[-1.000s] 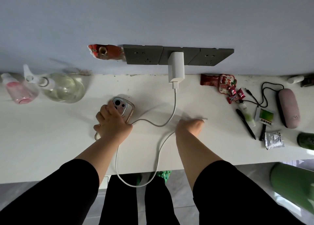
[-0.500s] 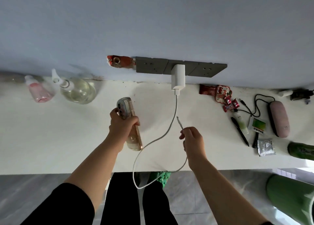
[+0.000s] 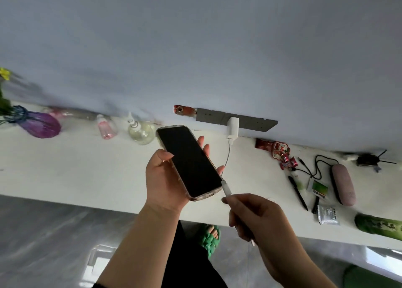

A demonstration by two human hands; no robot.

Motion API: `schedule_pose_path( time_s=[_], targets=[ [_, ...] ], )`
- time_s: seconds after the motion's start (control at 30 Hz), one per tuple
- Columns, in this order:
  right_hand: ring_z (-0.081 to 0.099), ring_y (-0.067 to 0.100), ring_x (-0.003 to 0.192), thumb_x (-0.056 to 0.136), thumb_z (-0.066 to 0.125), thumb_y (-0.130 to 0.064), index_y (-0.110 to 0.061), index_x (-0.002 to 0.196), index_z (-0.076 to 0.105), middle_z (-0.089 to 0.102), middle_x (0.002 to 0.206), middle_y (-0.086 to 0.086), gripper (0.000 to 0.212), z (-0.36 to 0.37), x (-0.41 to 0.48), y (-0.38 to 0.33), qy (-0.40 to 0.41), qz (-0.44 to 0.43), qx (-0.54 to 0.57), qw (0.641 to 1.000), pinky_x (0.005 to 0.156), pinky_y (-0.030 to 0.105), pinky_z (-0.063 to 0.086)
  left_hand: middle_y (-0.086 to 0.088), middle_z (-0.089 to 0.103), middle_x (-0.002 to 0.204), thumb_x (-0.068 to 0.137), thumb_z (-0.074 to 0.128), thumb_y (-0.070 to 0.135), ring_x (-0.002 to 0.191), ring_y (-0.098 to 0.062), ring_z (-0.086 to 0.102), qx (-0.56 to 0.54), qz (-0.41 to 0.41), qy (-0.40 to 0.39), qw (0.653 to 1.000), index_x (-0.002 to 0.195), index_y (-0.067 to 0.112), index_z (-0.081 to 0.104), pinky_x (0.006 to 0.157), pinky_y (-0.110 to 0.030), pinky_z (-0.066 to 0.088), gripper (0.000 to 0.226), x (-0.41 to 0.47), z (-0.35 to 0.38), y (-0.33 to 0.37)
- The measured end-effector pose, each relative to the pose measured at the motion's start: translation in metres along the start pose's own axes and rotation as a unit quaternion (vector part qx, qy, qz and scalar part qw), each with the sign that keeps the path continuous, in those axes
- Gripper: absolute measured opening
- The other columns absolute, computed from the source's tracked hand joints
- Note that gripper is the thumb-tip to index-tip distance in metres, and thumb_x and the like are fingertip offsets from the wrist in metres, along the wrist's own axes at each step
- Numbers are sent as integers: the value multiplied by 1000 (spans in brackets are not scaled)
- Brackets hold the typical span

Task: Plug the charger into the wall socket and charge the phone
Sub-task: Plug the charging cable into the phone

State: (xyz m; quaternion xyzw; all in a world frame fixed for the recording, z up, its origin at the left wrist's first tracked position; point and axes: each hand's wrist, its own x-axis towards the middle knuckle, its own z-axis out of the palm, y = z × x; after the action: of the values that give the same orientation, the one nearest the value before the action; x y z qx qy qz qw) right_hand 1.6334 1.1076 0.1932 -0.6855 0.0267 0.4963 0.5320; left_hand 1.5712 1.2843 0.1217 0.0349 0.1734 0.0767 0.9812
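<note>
My left hand (image 3: 162, 180) holds the phone (image 3: 188, 161) above the white counter, dark screen up, its bottom end toward me. My right hand (image 3: 257, 217) pinches the white cable's connector (image 3: 226, 188), whose tip sits right at the phone's lower right corner; whether it is inserted I cannot tell. The white charger (image 3: 232, 128) is plugged into the grey socket strip (image 3: 256, 123) on the wall, and its cable (image 3: 227, 159) runs down behind the phone.
On the white counter (image 3: 76, 170) stand a purple vase (image 3: 40, 124), a pink bottle (image 3: 105, 128) and a clear bottle (image 3: 140, 131) at the left. Right of the charger lie red snack packets (image 3: 275, 149), pens, a black cord, a pink case (image 3: 343, 184) and a green bottle (image 3: 378, 226).
My left hand lifted the phone off the counter and turned it screen up. My right hand picked up the cable end and brought it to the phone's lower corner. The view tilted.
</note>
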Motion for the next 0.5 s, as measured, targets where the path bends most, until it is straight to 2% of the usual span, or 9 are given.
schedule_pose_path(
  time_s=[0.07, 0.13, 0.3, 0.5],
  targets=[
    [46, 12, 41, 82, 69, -26, -16, 82, 78, 65, 59, 6, 14, 7, -16, -9, -19, 13, 9, 1000, 39, 19, 36, -7, 41, 141, 78, 45, 28, 124, -29, 47, -16, 14, -7, 1000, 131, 22, 45, 108, -68, 24, 53, -8, 14, -3],
    [49, 13, 41, 82, 71, -23, -12, 78, 76, 66, 60, 7, 13, 12, -26, -15, -37, 32, 12, 999, 36, 19, 35, -7, 48, 138, 79, 49, 30, 122, -28, 52, -26, 32, 0, 999, 130, 22, 51, 106, -66, 29, 52, -13, 23, -5],
    [46, 14, 38, 62, 74, -38, -5, 77, 71, 64, 58, 10, 36, 16, -39, -19, -61, 68, 1, 996, 34, 18, 32, -8, 60, 127, 79, 60, 36, 109, -27, 62, -57, 71, 41, 995, 124, 22, 57, 101, -54, 42, 48, -18, 39, -8],
    [45, 12, 37, 66, 72, -39, -11, 78, 76, 62, 58, 7, 30, 12, -42, -24, -92, 78, 6, 993, 35, 17, 32, -8, 60, 125, 81, 57, 35, 107, -26, 61, -63, 81, 31, 994, 121, 21, 56, 99, -52, 43, 43, -21, 44, -12]
  ],
)
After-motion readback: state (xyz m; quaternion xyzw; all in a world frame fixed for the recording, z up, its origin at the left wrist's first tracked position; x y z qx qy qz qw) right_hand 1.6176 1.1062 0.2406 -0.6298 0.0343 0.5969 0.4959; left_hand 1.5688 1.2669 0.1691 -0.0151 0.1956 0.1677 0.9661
